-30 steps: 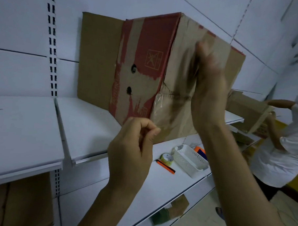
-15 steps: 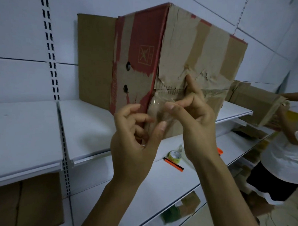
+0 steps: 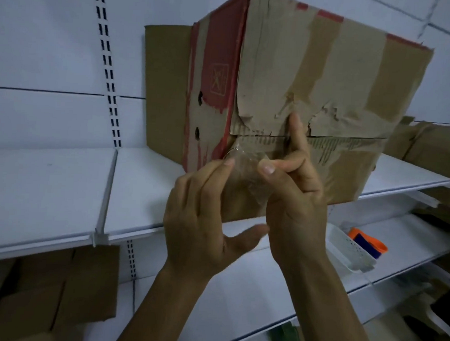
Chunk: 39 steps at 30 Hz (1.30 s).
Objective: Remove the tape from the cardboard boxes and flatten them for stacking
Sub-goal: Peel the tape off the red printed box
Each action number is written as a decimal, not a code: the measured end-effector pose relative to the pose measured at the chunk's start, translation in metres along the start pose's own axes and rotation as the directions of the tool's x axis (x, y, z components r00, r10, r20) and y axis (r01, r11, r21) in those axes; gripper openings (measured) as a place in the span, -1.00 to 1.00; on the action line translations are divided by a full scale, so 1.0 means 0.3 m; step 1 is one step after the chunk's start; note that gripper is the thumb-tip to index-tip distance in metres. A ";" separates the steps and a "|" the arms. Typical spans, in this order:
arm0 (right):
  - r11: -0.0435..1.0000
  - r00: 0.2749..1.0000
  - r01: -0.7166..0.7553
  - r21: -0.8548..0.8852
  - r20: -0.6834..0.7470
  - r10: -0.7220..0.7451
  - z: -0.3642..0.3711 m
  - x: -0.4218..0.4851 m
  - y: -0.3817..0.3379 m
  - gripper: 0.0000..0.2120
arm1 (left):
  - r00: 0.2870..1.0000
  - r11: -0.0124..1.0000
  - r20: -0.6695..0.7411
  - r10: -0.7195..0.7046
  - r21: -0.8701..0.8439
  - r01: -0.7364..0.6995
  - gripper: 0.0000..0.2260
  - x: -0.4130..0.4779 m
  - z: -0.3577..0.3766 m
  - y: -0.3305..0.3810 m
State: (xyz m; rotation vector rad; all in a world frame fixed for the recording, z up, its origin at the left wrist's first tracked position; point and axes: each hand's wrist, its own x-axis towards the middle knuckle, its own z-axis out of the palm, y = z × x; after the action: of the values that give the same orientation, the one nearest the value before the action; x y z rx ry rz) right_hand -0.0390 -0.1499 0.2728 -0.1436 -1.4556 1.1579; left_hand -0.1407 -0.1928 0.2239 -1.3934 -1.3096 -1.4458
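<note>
Tape (image 3: 247, 171), clear and crumpled, hangs from the seam at the near left corner of the cardboard box (image 3: 325, 84), which sits on the upper shelf (image 3: 63, 189). The left hand (image 3: 198, 215) curls its fingers on the strip's left edge, with its thumb spread below. The right hand (image 3: 297, 199) pinches the strip's right side, forefinger straight up against the seam. The thin film may snap at the corner or cling to itself, leaving scraps behind. A hard pull could tear more facing paper or drag the box forward off the shelf.
</note>
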 end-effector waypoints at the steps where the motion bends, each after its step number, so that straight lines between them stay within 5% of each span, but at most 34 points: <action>1: 1.000 1.000 -0.007 0.023 0.022 0.006 -0.008 0.002 0.003 -0.86 | 1.000 1.000 -0.013 -0.018 0.023 0.018 -0.45 -0.006 0.007 0.005; 9: 0.971 0.985 -0.093 0.219 0.160 0.058 -0.066 0.020 0.016 -0.85 | 0.991 0.939 -0.114 -0.069 0.328 0.104 -0.65 -0.012 0.062 0.067; 12: 0.958 0.977 -0.120 0.261 0.200 0.068 -0.086 0.026 0.012 -0.81 | 0.971 0.959 -0.137 -0.196 0.182 0.220 -0.75 0.047 0.046 0.085; 15: 0.943 0.975 -0.145 0.299 0.207 0.084 -0.104 0.025 0.006 -0.76 | 0.953 0.952 -0.007 -0.303 0.033 0.303 -0.93 0.114 0.002 0.062; 24: 0.823 0.956 -0.291 0.488 0.107 0.274 -0.187 0.069 0.006 -0.81 | 0.873 0.870 0.081 -0.481 -0.077 0.486 -0.86 0.125 -0.011 0.060; 26: 0.790 0.946 -0.322 0.522 0.138 0.294 -0.201 0.089 0.009 -0.87 | 0.907 0.907 0.033 -0.419 0.055 0.417 -0.86 0.120 -0.011 0.073; 29: 0.747 0.931 -0.362 0.558 0.182 0.315 -0.211 0.104 0.014 -0.88 | 0.991 0.921 -0.059 -0.123 0.366 0.136 -0.76 0.139 0.014 0.107; 31: 0.740 0.921 -0.389 0.549 0.209 0.329 -0.220 0.108 0.026 -0.95 | 0.994 0.883 0.074 0.083 0.456 -0.108 -0.55 0.168 0.032 0.112; 34: 0.713 0.892 -0.451 0.537 0.233 0.389 -0.247 0.116 0.037 -0.87 | 0.960 0.878 0.277 0.037 0.449 -0.164 -0.45 0.184 0.048 0.115; 39: 0.757 0.919 -0.362 0.544 0.072 0.387 -0.392 0.176 0.016 -0.88 | 0.948 0.794 0.318 -0.016 0.580 -0.182 -0.49 0.165 0.044 0.099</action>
State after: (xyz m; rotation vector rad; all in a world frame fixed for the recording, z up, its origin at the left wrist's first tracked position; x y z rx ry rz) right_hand 0.0387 -0.0473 0.2812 -0.0592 -1.0189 1.8548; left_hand -0.1164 -0.1794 0.2763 -1.2321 -1.6912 -0.6478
